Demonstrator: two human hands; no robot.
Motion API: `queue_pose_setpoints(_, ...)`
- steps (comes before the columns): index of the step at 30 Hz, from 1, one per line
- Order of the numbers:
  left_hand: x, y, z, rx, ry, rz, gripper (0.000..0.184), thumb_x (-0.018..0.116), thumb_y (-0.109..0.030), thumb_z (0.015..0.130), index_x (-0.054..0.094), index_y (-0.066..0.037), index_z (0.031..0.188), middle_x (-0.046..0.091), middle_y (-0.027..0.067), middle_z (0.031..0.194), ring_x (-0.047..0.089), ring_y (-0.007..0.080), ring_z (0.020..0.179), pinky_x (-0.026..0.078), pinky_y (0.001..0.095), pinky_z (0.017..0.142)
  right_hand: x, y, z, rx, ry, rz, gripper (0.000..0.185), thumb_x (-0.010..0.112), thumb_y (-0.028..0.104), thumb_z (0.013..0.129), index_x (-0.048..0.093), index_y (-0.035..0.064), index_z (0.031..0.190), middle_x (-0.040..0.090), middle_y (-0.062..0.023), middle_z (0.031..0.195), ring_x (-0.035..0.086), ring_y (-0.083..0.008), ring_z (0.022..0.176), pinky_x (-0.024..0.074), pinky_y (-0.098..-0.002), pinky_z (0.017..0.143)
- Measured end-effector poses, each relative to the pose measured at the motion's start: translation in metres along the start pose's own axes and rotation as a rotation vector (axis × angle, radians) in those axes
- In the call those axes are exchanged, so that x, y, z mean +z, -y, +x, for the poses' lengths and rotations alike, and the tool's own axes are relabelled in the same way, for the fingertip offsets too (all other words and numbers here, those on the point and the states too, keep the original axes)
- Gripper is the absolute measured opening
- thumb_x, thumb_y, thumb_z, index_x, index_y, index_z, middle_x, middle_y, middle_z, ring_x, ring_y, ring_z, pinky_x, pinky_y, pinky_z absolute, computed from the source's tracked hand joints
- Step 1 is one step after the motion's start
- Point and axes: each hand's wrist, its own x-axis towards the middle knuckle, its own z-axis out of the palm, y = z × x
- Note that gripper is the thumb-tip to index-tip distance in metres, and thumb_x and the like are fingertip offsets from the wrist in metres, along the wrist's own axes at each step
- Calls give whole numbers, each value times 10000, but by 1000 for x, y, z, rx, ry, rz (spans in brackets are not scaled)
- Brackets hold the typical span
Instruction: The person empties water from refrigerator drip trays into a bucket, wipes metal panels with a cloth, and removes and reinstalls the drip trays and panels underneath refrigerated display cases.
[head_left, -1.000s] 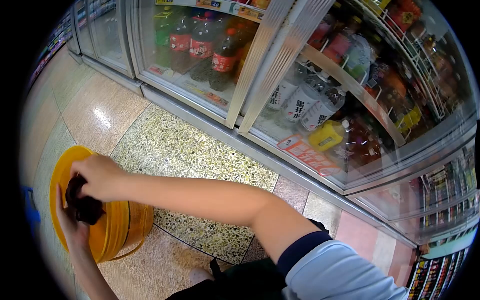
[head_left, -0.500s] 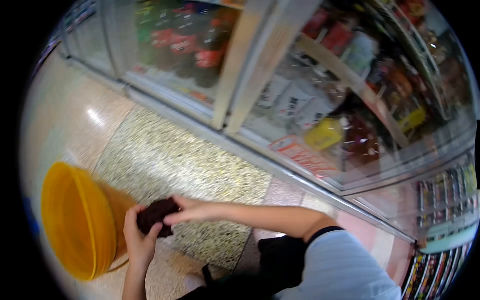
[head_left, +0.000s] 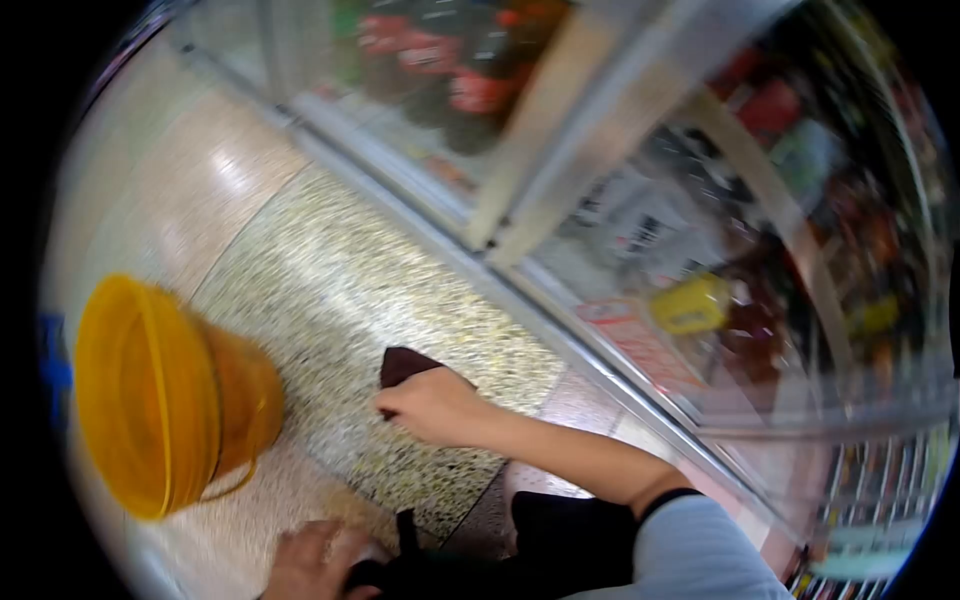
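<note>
My right hand [head_left: 435, 405] is closed round a dark maroon cloth [head_left: 408, 365], held folded above the speckled floor tile. One pointed corner of the cloth sticks out past the fingers. Low in the view, my left hand [head_left: 318, 560] is blurred and holds nothing that I can see; its fingers look loosely apart near my dark clothing. To the left of both hands stands a yellow bucket [head_left: 245, 390], tilted in the view, with its handle hanging at the side.
A glass-doored cabinet [head_left: 480, 245] with a metal bottom frame runs diagonally across the view. Behind the glass are bottles with red labels [head_left: 480, 90] and a yellow package [head_left: 692, 303]. Racks of small goods [head_left: 880, 490] stand at the lower right. A blue object [head_left: 55, 350] shows behind the bucket.
Both hands held the bunched cloth together beside the bucket. The left hand has let go and dropped toward me, while the right has carried the cloth rightward, away from the bucket.
</note>
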Motion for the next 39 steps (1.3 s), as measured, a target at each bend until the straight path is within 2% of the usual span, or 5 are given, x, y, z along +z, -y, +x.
queue_pose_setpoints(5, 47, 13, 2, -29, 27, -180, 548, 652, -146, 691, 434, -69, 1188, 461, 176, 1139, 425, 345, 1061, 353, 401, 902, -34, 28, 9, 85, 188, 119, 128, 559, 172, 750, 563, 114, 864, 593, -96, 698, 573, -304, 664, 438, -397, 574)
queue_pose_setpoints(8, 48, 11, 13, -77, 133, 293, 537, 613, -339, 733, 443, -105, 1185, 476, 144, 1116, 461, 315, 1031, 353, 435, 886, -37, 34, 2, 89, 344, 88, 147, 555, 185, 757, 559, 119, 888, 595, -84, 708, 571, -293, 659, 433, -389, 569)
queue_pose_setpoints(21, 42, 30, 25, -35, 86, 258, 551, 583, -343, 738, 437, -101, 1211, 472, 138, 1108, 427, 285, 1057, 356, 413, 884, -63, 102, -53, 482, 358, 137, 119, 558, 101, 727, 583, 103, 843, 574, -130, 692, 554, -323, 681, 431, -406, 583)
queue_pose_setpoints(29, 69, 36, 54, -82, 488, -211, 453, 576, -323, 759, 493, -104, 1146, 543, 148, 1001, 553, 298, 880, 440, 430, 719, -14, 108, -41, 429, 587, 56, 211, 594, 170, 714, 575, 107, 915, 591, -104, 692, 577, -279, 659, 446, -368, 578)
queue_pose_setpoints(39, 50, -17, -116, -361, -338, -844, 286, 588, -214, 765, 570, -45, 995, 598, 145, 883, 576, 271, 853, 461, 360, 732, -97, 180, -70, 859, 139, 75, 170, 577, 231, 776, 587, 95, 877, 628, -125, 772, 602, -305, 719, 464, -372, 654)
